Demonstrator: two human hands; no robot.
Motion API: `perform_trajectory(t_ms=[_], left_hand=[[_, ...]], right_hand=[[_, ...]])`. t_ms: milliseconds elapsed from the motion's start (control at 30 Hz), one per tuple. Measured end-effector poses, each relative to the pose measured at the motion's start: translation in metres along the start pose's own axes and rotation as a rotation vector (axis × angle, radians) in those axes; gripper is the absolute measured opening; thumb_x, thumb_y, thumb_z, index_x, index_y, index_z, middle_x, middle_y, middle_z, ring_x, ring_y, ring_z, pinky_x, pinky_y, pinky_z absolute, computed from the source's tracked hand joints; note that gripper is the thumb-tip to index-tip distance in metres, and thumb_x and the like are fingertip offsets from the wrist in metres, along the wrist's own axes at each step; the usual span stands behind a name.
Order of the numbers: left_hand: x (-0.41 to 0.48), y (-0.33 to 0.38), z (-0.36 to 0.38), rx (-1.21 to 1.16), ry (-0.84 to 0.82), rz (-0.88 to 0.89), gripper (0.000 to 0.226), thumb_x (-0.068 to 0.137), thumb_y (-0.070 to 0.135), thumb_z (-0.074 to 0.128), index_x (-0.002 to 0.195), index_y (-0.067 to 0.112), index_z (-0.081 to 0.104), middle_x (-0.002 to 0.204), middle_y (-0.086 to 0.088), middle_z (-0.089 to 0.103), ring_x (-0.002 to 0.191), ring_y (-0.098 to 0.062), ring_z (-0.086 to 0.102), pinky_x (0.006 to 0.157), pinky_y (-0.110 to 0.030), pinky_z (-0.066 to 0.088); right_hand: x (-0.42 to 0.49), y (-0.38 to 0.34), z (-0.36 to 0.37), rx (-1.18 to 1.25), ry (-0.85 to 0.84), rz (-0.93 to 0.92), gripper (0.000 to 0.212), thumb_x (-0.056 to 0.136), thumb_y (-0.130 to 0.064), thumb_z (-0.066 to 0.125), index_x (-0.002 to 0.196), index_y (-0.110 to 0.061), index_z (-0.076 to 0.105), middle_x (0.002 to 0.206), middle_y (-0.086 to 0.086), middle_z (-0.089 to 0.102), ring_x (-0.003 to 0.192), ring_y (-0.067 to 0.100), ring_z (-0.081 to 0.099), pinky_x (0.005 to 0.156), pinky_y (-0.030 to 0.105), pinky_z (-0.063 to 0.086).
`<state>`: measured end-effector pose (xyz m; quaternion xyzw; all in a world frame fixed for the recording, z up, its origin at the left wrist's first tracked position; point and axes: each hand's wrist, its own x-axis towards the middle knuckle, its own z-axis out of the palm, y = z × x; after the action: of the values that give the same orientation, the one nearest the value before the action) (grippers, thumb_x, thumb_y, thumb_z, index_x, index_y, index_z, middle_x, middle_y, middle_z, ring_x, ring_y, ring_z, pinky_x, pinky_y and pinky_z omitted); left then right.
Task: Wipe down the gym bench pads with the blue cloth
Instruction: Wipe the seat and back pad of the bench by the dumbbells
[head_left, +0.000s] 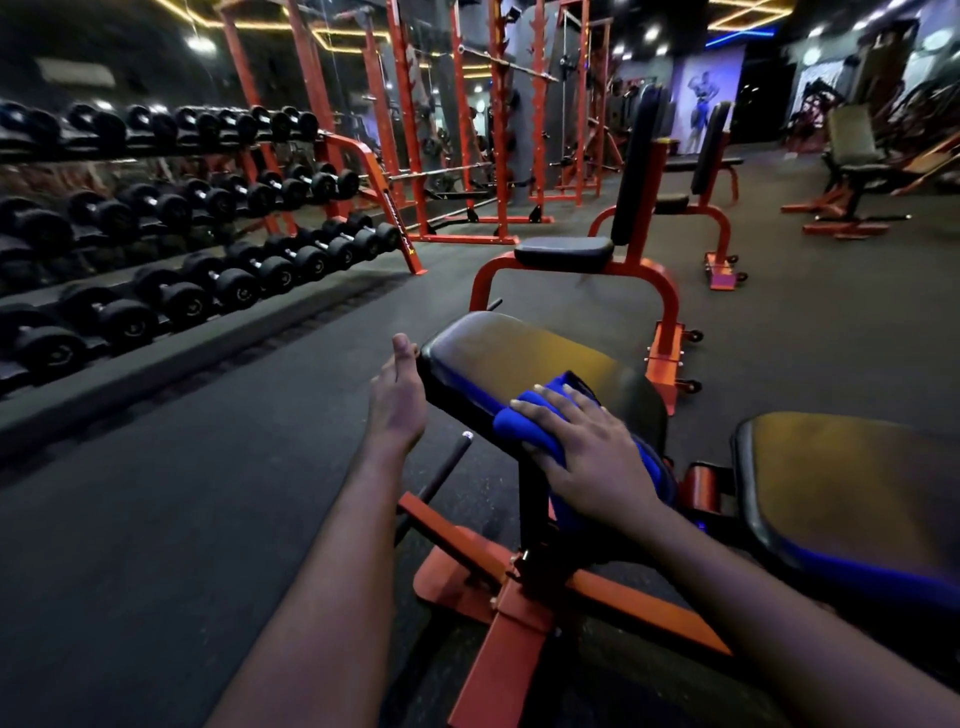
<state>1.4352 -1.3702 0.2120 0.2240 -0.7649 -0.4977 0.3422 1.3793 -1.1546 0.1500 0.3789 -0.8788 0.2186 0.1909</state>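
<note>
Mid-wipe: your right hand (592, 452), fingers (540, 413) flat, presses blue cloth (511, 428) on seat pad (519, 348); left hand (397, 402) loose, empty. Next: sweep forward.

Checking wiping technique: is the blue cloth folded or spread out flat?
Folded: the blue cloth is bunched into a thick wad under the right hand, on the seat pad.

blue cloth (524, 422): folded, bunched, draped over near edge of black pad | black pad (519, 353): glossy, level | second pad (852, 478): right, apart
</note>
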Motion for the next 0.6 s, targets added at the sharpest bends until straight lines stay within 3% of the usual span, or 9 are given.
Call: perform_trajectory(t_ms=[133,333,467,600], left_hand=[[0.006,-0.010,0.006,0.086,0.001,0.042,0.062,0.105,0.047,0.018,0.137,0.011,0.057,0.142,-0.015,0.053,0.136,-0.027,0.043,0.110,-0.030,0.029],[0.007,-0.016,0.013,0.103,0.051,0.069,0.057,0.107,0.042,0.022,0.136,0.009,0.057,0.143,-0.013,0.053,0.136,-0.023,0.044,0.109,-0.025,0.029],[0.003,-0.012,0.016,0.183,0.020,0.083,0.055,0.107,0.041,0.022,0.139,0.008,0.053,0.145,-0.014,0.050,0.137,-0.024,0.041,0.107,-0.024,0.028],[0.000,-0.014,0.023,0.221,0.001,0.112,0.056,0.107,0.041,0.023,0.146,0.006,0.043,0.154,-0.010,0.039,0.144,-0.019,0.031,0.112,-0.018,0.015]], right_hand=[[0.025,-0.025,0.003,-0.059,-0.006,0.120,0.052,0.093,-0.061,0.030,0.142,-0.049,0.039,0.155,-0.014,0.037,0.146,0.019,0.028,0.113,0.049,0.030],[0.140,-0.053,0.016,0.079,-0.186,0.158,0.046,0.098,-0.051,0.038,0.141,-0.034,0.043,0.157,-0.006,0.034,0.148,0.025,0.020,0.117,0.056,0.018],[0.163,-0.028,0.012,0.182,-0.211,0.245,0.045,0.097,-0.050,0.041,0.140,-0.038,0.046,0.158,-0.011,0.032,0.149,0.021,0.018,0.117,0.055,0.016],[0.139,0.031,0.004,0.190,-0.142,0.496,0.046,0.095,-0.053,0.042,0.138,-0.039,0.050,0.154,-0.010,0.038,0.146,0.023,0.023,0.116,0.058,0.017]])
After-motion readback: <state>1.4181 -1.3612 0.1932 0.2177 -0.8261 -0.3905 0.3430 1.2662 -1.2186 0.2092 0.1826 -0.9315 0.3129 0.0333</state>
